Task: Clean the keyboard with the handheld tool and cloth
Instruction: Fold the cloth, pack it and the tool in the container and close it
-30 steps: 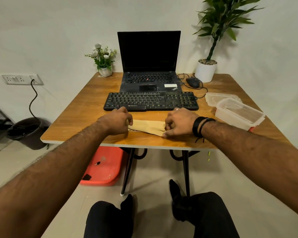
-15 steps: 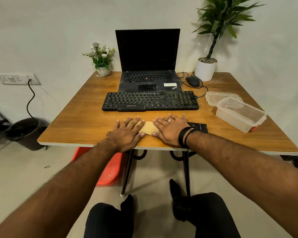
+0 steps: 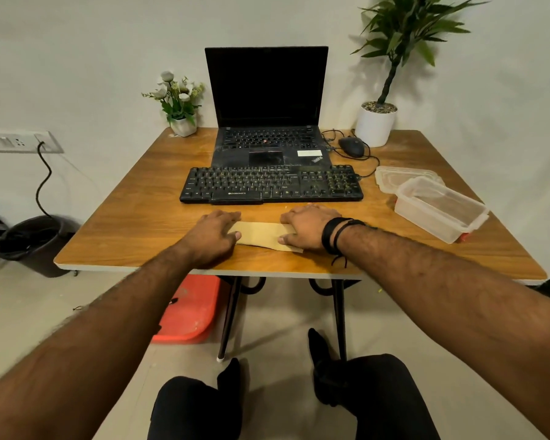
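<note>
Both hands are down on the desk [image 3: 115, 230] right at the near edge, and between them lies the cloth [image 3: 261, 235], a tan strip folded flat and running left to right. The left hand [image 3: 215, 233] sits on its left end, fingers curled down over the fabric; the right hand [image 3: 308, 227] covers the right end, thumb tucked at the near edge. Neither hand looks to have lifted it: the cloth lies flat on the wood, pressed or pinched at each end, and how firmly is hard to tell from this angle.

The keyboard [image 3: 272, 185] waits just beyond the hands, black, parallel to the desk edge, with the open laptop [image 3: 267, 122] touching its far side. No hand is on it. As for the handheld tool, I can't pick one out anywhere on the desk; the clear plastic container [image 3: 442, 208] off to the right looks empty, its lid [image 3: 404, 177] lying behind it.

So this reads as the cloth step, either being readied or being folded away. If wiping is next, one hand needs to gather the cloth into a pad, carry it forward over the keys, and the other should steady the keyboard so it doesn't slide into the laptop.
</note>
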